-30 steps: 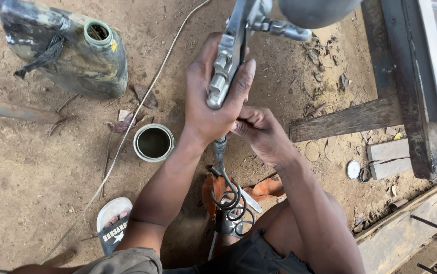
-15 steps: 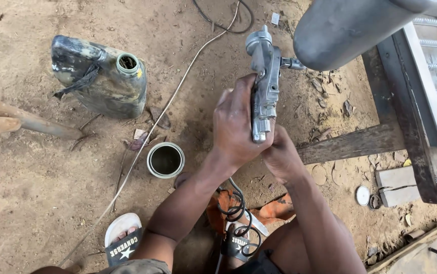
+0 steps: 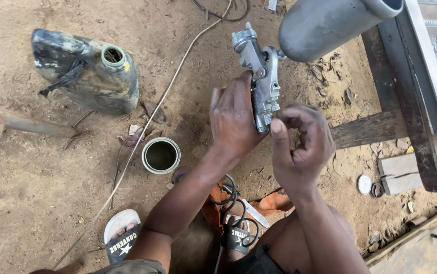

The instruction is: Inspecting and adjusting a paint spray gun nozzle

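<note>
- The spray gun [image 3: 262,81] at upper centre is shiny silver metal, and its cup [image 3: 330,25] at the top is dull matte grey.
- The jerrycan [image 3: 84,71] at upper left is dark grey-green, smeared with pale and yellowish blotches, with a pale green neck.
- The tin can [image 3: 161,155] at centre left has a whitish rim and a dark olive inside.
- The sandal [image 3: 121,236] at lower left has a white sole and a black strap with white markings.
- The ground [image 3: 25,193] is reddish-brown dirt.
- The cloth [image 3: 269,203] at lower centre is orange.
- The coiled hose [image 3: 233,203] is black.

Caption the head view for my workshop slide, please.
Left hand grips a metal spray gun over dirt ground; right hand works at its base.
</note>
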